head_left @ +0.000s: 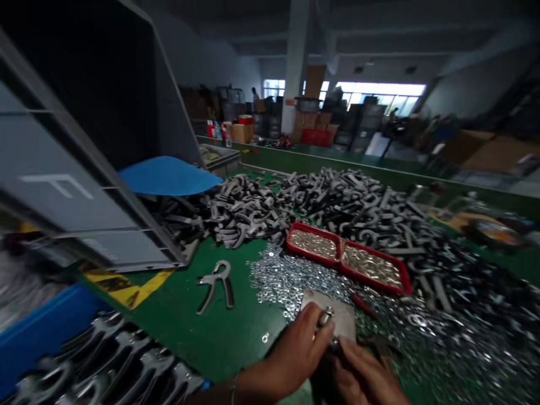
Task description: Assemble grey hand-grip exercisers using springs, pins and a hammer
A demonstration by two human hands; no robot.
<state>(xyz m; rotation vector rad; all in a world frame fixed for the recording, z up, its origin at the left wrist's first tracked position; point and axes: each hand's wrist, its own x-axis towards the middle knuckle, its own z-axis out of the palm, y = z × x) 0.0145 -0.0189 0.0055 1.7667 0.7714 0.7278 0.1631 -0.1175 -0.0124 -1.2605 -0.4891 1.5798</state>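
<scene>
My left hand [297,349] is closed in a pinch at a small shiny ridged metal part [325,316], whose exact kind I cannot make out. Close beside it, my right hand [369,371] has its fingers bent together at a dark piece between the hands; what it grips is mostly hidden. Both hands are over the near edge of a flat metal plate [333,309]. Loose metal washers [278,281] spread around the plate. Left of the hands, a grey and black hand gripper [217,284] lies alone on the green table [244,320].
Two red trays [340,261] of small metal parts stand beyond the plate. Behind them is a heap of grey handle parts [337,197], with black parts [481,298] at right. A tilted grey crate [84,169] stands left. Below it, a blue bin [37,320] holds hand grippers.
</scene>
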